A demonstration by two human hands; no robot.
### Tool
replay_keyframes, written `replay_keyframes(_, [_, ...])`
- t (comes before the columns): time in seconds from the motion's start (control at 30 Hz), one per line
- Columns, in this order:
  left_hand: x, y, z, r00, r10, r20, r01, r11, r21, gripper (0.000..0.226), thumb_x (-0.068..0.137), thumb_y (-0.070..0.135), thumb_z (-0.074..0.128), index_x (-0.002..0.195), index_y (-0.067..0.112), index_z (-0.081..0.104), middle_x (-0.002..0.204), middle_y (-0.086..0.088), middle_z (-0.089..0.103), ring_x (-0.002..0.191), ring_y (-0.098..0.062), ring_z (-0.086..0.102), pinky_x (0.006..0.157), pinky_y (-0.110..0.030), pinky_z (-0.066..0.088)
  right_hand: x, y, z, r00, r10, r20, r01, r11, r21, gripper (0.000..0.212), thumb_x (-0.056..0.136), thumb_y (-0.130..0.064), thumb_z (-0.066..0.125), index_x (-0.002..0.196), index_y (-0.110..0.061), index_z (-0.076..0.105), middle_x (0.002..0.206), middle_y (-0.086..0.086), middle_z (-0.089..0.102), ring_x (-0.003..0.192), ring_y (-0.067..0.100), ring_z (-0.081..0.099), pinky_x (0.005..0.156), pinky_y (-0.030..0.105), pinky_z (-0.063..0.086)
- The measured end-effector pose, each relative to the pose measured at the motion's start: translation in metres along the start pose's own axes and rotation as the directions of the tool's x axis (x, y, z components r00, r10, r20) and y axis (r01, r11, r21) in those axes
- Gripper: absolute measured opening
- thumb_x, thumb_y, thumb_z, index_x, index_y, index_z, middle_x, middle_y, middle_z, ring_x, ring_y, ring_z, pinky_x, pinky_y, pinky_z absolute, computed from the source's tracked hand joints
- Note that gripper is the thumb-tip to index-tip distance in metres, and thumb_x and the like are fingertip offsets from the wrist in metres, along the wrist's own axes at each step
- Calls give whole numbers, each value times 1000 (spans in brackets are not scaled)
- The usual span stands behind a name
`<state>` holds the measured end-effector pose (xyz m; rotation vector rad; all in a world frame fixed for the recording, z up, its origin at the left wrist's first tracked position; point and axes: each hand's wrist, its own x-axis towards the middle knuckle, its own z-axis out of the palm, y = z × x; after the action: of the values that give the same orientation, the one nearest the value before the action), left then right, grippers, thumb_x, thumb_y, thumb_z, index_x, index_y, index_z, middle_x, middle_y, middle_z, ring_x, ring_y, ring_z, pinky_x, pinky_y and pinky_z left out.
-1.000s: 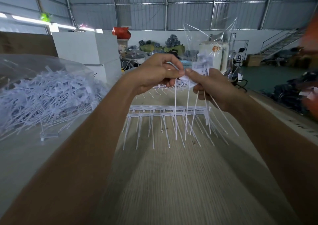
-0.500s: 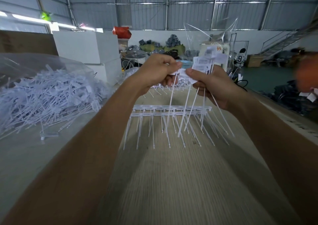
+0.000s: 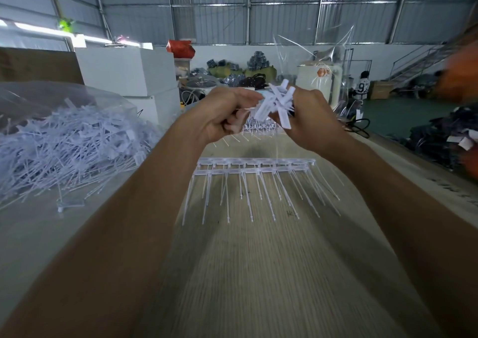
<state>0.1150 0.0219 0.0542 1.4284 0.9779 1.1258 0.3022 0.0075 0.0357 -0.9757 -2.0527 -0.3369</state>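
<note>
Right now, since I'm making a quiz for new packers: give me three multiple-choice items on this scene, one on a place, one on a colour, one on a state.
1. Where on the table is the heap of loose ties? A) left side B) right side C) in the hands
2. What colour is the bundle of ties? A) red B) white C) black
3. What is the right hand doing? A) lying flat B) gripping the bundle C) hanging empty
Key: 1 A, it fills the left side; 2 B, it shows white; 3 B, it clasps the bundle.
</note>
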Motion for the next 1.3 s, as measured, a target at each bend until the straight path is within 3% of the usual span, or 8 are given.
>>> replay_keyframes(0.13, [-10, 4, 3, 970, 153, 191, -153, 988, -18, 29, 97, 1, 54, 122, 9, 65, 46, 2, 38, 37, -9, 28, 38, -18, 24, 0, 19, -4, 964, 248, -99, -246, 969, 31, 14, 100, -15, 59, 111, -11, 66, 78, -10, 59, 58, 5, 59, 52, 11, 48])
replay_keyframes(0.27, [-10, 8, 6, 955, 281, 96, -292, 949, 123, 23, 101, 14, 56, 124, 12, 60, 52, 5, 49, 45, -8, 38, 44, -22, 26, -9, 29, -15, 817, 577, -5, -386, 553, 738, 9, 96, -20, 67, 90, -24, 61, 74, -12, 64, 55, -6, 60, 48, 13, 46])
replay_keyframes(0.4, [-12, 7, 17, 967, 233, 107, -255, 848, 465, 19, 102, 14, 53, 119, 21, 50, 66, 5, 57, 49, -5, 43, 49, -23, 31, -7, 12, -4, 887, 435, 156, -413, 594, 690, 13, 97, -31, 66, 88, -21, 63, 65, -9, 62, 48, 2, 50, 46, 22, 39])
replay_keyframes(0.6, [-14, 13, 24, 962, 229, 149, -273, 812, 516, 27, 97, 3, 49, 106, 26, 39, 68, -2, 58, 49, -6, 43, 46, -21, 30, -12, 11, 2, 894, 367, 257, -435, 579, 689, 20, 94, -38, 69, 88, -19, 66, 57, -9, 50, 52, 8, 42, 50, 27, 34])
replay_keyframes(0.77, [-17, 10, 24, 924, 276, 263, -380, 605, 700, 29, 100, 0, 46, 119, 19, 35, 82, -7, 63, 54, 2, 56, 54, -19, 42, -18, 19, 2, 874, 338, 348, -479, 483, 733, 8, 92, -27, 74, 90, -22, 68, 60, -6, 50, 53, 7, 42, 52, 27, 32])
replay_keyframes(1.0, [-18, 7, 13, 889, 369, 271, -457, 693, 558, 28, 95, 0, 62, 112, 7, 41, 78, -18, 73, 56, -16, 62, 49, -26, 48, -19, 26, -1, 866, 301, 399, -500, 485, 717, 12, 87, -35, 77, 75, -36, 75, 58, -9, 47, 56, 5, 43, 56, 28, 32])
replay_keyframes(1.17, [-14, 2, 11, 854, 512, 93, -488, 725, 486, 29, 90, 12, 74, 103, 1, 51, 69, -15, 71, 51, -18, 60, 47, -26, 49, -15, 24, -2, 867, 319, 383, -495, 454, 741, 16, 85, -30, 80, 95, -20, 72, 64, -2, 48, 53, 6, 41, 54, 26, 33])
replay_keyframes(1.3, [-7, -4, 27, 904, 426, -34, -331, 748, 575, 41, 103, 48, 46, 120, 12, 57, 90, -3, 71, 74, -12, 71, 80, -39, 59, -6, 11, -3, 868, 450, 210, -396, 372, 840, 16, 89, -17, 75, 98, -9, 64, 67, 1, 52, 50, 7, 44, 52, 25, 36])
